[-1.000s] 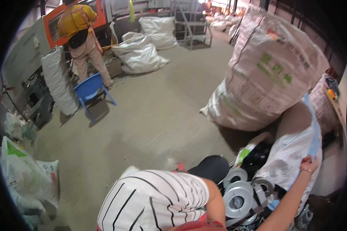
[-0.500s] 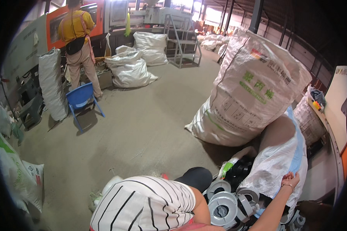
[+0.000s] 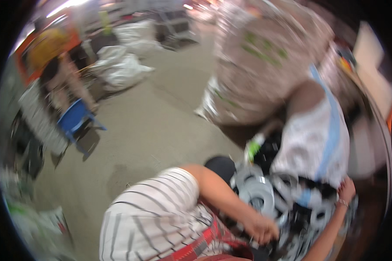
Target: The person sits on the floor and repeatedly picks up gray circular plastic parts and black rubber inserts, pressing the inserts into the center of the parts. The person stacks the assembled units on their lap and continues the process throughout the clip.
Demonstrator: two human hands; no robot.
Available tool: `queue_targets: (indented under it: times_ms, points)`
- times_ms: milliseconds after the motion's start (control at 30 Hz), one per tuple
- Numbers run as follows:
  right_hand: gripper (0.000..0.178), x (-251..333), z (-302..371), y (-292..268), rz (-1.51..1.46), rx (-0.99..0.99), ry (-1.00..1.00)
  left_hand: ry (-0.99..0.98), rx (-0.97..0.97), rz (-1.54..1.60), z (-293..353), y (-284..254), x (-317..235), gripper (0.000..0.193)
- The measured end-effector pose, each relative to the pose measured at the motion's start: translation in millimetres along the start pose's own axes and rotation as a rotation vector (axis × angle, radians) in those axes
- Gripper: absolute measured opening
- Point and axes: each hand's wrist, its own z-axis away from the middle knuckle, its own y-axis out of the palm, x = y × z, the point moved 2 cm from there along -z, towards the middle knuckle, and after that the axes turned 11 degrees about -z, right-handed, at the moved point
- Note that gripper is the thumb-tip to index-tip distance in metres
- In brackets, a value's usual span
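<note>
Over the heap of grey parts, my left hand is now showing, fingers curled, where a moment ago it was hidden, so both hands are reaching around the parts. Beside the white bag's lower edge, my right hand is blurring; whether either is gripping anything, or how open the right is, I cannot tell.

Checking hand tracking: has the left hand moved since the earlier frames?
Yes, into view: hidden or out of frame before, the left hand now shows just below the large grey ring-shaped part in the picture; its exact path cannot be told.
</note>
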Motion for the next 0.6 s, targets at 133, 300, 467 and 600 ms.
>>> queue_targets:
  times_ms: [133, 300, 467, 600]
  points:
    - [0.035, -75.4, 90.9, -68.8, 1.142, 0.085, -0.153, 0.174, -0.162, -0.052, 39.2, -41.2, -20.3, 0.020]
    - [0.054, -200.6, 175.2, -221.9, 1.157, -0.184, 0.299, 0.261, -0.513, -0.189, 60.0, -55.9, -5.4, 0.025]
    - [0.068, -202.8, 224.0, -154.8, 1.574, 0.145, 0.401, 0.217, -0.549, -0.210, 52.6, -56.1, -9.4, 0.016]
    - [0.073, -220.8, 241.5, -143.2, 1.543, 0.294, 0.034, 0.229, -0.526, -0.330, 43.1, -56.9, -13.0, 0.014]
